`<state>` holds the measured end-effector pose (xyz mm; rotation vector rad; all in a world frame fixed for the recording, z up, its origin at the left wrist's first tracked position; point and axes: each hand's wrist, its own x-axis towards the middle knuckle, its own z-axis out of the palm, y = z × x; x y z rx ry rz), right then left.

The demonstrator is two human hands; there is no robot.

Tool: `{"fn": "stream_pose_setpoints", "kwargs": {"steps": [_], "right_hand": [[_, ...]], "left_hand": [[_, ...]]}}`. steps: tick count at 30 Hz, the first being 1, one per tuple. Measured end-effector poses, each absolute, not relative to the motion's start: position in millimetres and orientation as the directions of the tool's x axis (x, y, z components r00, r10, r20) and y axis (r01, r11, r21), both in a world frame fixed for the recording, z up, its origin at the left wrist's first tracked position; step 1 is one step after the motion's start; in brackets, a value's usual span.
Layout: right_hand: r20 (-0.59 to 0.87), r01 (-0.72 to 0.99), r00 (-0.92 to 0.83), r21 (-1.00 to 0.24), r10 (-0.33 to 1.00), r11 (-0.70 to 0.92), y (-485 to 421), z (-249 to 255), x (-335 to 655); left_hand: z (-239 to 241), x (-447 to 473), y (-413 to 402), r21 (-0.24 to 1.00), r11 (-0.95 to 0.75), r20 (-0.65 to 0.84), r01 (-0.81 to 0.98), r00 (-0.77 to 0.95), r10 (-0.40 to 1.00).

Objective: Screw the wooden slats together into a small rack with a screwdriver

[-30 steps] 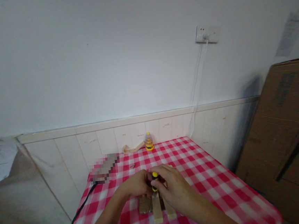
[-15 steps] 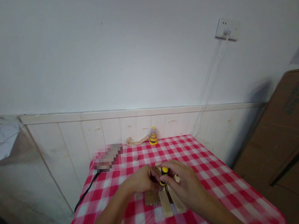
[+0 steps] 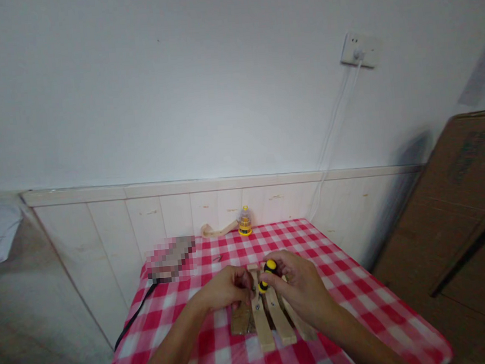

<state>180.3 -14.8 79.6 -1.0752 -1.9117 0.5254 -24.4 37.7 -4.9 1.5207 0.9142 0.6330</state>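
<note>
My right hand grips a stubby yellow-and-black screwdriver, tilted with its lower end toward the wooden slats; its tip is hard to make out. My left hand is beside the left slat, thumb and fingers pinched together, and what they hold, if anything, cannot be told. A second slat lies beside it, and a third slat is partly under my right hand. Small dark screws show on the first two slats. Beneath them lies a brown flat piece.
A red-and-white checked cloth covers the table. At the back stand a clear yellow-based bottle-shaped container and a curved wooden piece. A blurred-out object with a black strap lies left. A large cardboard box leans right.
The screwdriver and my right hand have lifted slightly from the left slat. My left hand has drawn a little left, so more of the slats and screws show. The view has shifted slightly.
</note>
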Motion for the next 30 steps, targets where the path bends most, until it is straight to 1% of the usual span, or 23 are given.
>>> {"fn": "stream_pose_setpoints", "kwargs": {"steps": [4,8,17,22,30], "right_hand": [[0.533,0.462,-0.191,-0.693,0.824,0.554,-6,81,182],[0.522,0.414,-0.213,-0.718,0.826,0.56,-1,75,177],[0.511,0.427,-0.252,-0.703,0.822,0.568,5,66,170],[0.509,0.468,-0.301,-0.658,0.807,0.59,6,69,169],[0.509,0.534,-0.434,-0.519,0.743,0.668,5,76,171]], "left_hand": [[-9,-25,41,0.983,0.039,-0.127,0.179,0.515,0.848],[-9,-22,40,0.976,0.052,-0.15,0.213,0.476,0.867],[-11,-21,40,0.967,0.056,-0.163,0.247,0.438,0.884],[-11,-21,40,0.967,0.046,-0.159,0.252,0.449,0.88],[-8,-21,39,0.964,0.038,-0.161,0.261,0.465,0.87]]}}
